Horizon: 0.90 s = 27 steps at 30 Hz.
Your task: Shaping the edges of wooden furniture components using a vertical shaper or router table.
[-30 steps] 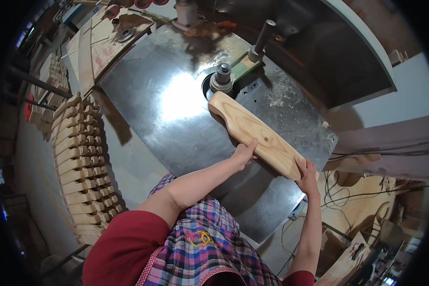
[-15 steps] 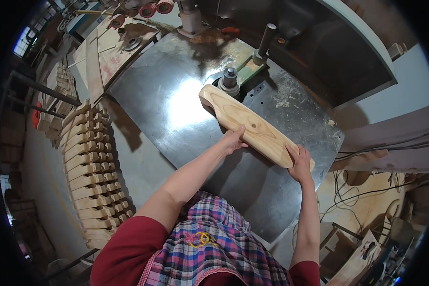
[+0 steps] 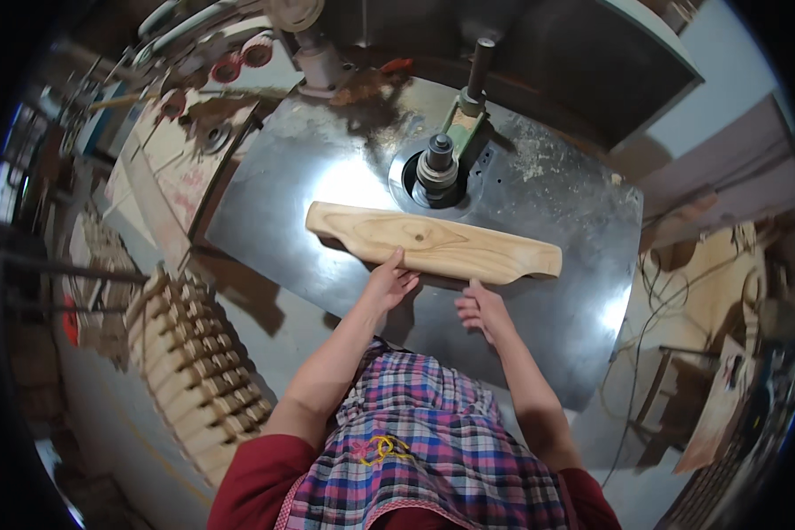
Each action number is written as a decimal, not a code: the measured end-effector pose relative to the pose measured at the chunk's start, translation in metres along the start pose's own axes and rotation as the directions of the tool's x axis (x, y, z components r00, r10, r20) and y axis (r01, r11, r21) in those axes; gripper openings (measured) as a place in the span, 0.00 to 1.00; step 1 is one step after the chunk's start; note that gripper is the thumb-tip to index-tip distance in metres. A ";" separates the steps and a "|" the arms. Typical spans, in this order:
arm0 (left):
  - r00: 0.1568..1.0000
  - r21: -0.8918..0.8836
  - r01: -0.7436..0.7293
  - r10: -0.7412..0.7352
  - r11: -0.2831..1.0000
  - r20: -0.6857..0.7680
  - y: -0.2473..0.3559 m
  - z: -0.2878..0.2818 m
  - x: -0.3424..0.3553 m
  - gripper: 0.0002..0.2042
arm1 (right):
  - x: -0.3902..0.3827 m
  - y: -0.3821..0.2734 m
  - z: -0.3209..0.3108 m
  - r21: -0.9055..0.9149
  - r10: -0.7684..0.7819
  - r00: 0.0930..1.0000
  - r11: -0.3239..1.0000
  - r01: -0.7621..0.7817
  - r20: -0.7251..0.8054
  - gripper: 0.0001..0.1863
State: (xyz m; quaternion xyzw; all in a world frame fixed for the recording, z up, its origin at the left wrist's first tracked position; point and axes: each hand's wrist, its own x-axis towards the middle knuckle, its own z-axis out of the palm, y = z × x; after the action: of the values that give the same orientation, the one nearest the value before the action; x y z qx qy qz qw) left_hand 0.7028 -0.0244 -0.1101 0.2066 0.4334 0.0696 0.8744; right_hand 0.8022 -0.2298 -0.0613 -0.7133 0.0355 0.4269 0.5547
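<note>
Shaped wooden board [image 3: 433,247] lies flat on the steel table [image 3: 556,291], far edge just beside the spindle cutter [image 3: 436,166]. Left hand [image 3: 389,284] and right hand [image 3: 479,307] press its near edge, fingers spread, neither grip clamped. Risk: cutter grabs the grain, kicks the board, hands slide toward the spindle.
</note>
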 end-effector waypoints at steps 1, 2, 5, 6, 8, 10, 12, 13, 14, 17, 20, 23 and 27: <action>1.000 -0.082 0.000 0.000 0.997 0.003 0.015 -0.015 -0.003 0.24 | 0.006 0.000 0.024 0.285 0.132 0.984 0.945 -0.161 0.118 0.29; 0.999 -0.048 0.026 -0.025 0.998 0.021 0.033 -0.027 -0.006 0.24 | 0.015 -0.001 0.047 0.396 0.180 0.980 0.897 -0.198 0.081 0.32; 0.996 -0.096 -0.082 0.078 0.992 -0.048 0.094 -0.066 -0.005 0.22 | 0.034 -0.006 0.116 0.529 0.216 0.976 0.828 -0.185 0.004 0.34; 0.991 -0.118 -0.122 0.114 0.985 -0.071 0.112 -0.077 -0.001 0.22 | 0.041 -0.010 0.136 0.525 0.202 0.979 0.835 -0.164 -0.016 0.34; 0.993 -0.089 -0.115 0.113 0.989 -0.035 0.143 -0.104 0.011 0.21 | 0.054 -0.021 0.170 0.545 0.211 0.976 0.825 -0.150 -0.050 0.33; 0.990 -0.050 -0.144 0.144 0.988 -0.004 0.167 -0.130 0.022 0.19 | 0.066 -0.029 0.195 0.555 0.178 0.980 0.826 -0.101 -0.086 0.33; 0.989 -0.009 -0.144 0.144 0.989 0.019 0.182 -0.150 0.025 0.18 | 0.076 -0.033 0.217 0.568 0.147 0.982 0.821 -0.055 -0.117 0.33; 0.990 -0.004 -0.141 0.141 0.990 0.021 0.190 -0.157 0.025 0.17 | 0.082 -0.034 0.226 0.578 0.144 0.981 0.815 -0.045 -0.128 0.33; 0.990 0.001 -0.142 0.142 0.990 0.025 0.199 -0.164 0.026 0.17 | 0.088 -0.036 0.235 0.586 0.138 0.981 0.809 -0.031 -0.138 0.32; 0.989 0.022 -0.141 0.140 0.990 0.044 0.222 -0.179 0.027 0.16 | 0.097 -0.043 0.259 0.613 0.120 0.979 0.790 0.007 -0.166 0.32; 0.985 -0.008 -0.171 0.171 0.985 0.005 0.234 -0.196 0.027 0.16 | 0.092 -0.044 0.285 0.570 0.092 0.970 0.820 0.054 -0.224 0.32; 0.984 -0.007 -0.181 0.180 0.984 -0.006 0.245 -0.210 0.021 0.17 | 0.083 -0.045 0.305 0.558 0.082 0.968 0.827 0.067 -0.238 0.32; 0.979 0.032 -0.204 0.204 0.978 0.013 0.266 -0.217 0.014 0.17 | 0.079 -0.057 0.325 0.572 0.057 0.975 0.816 0.077 -0.213 0.32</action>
State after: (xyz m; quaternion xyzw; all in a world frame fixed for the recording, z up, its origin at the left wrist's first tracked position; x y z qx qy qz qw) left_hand 0.5560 0.2858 -0.1253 0.2649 0.4068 0.1505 0.8612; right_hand 0.6972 0.0921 -0.0756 -0.5545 0.2204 0.3114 0.7396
